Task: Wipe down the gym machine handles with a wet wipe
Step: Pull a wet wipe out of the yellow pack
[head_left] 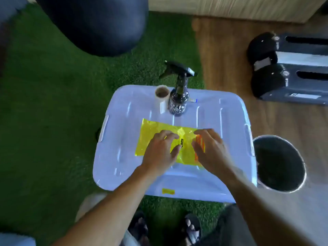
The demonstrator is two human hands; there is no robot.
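Observation:
A yellow wet-wipe pack [152, 134] lies flat on the white lid of a plastic storage bin [124, 157] in front of me. My left hand [161, 150] rests on the pack's middle, fingers curled over it near the black lettering. My right hand [211, 150] lies on the pack's right end, over its orange part, fingers bent and close together. Both hands touch the pack; the image is blurred, so I cannot tell whether either hand pinches it. No gym machine handle is clearly in view.
A black spray bottle [178, 96] and a small white roll [161, 96] stand at the lid's far edge. A metal bin [282, 164] sits to the right on wood floor. Black dumbbells [266, 68] lie far right. A large dark ball [95, 23] rests on green turf.

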